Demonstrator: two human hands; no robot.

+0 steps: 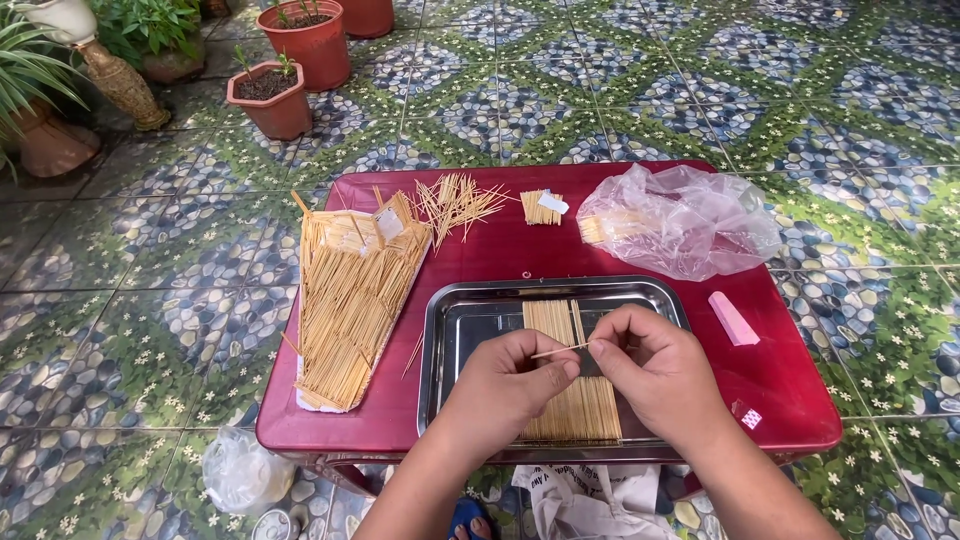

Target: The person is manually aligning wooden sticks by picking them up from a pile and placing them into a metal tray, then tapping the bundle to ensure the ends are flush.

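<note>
A single thin, pale wooden stick (pixel 560 350), held above the steel tray (pixel 455 330) and its row of laid sticks (pixel 570 400). Its long axis runs roughly left to right, nearly level. The left hand (pixel 510 385) and right hand (pixel 650 370), knuckles up, each pinch one end between thumb and forefinger, the other fingers curled.

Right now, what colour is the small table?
Dark red table, seen clearly in the head view.

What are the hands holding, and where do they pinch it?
One thin wooden stick, pinched at each end: left hand on its left end, right hand on its right, above the metal tray.
</note>
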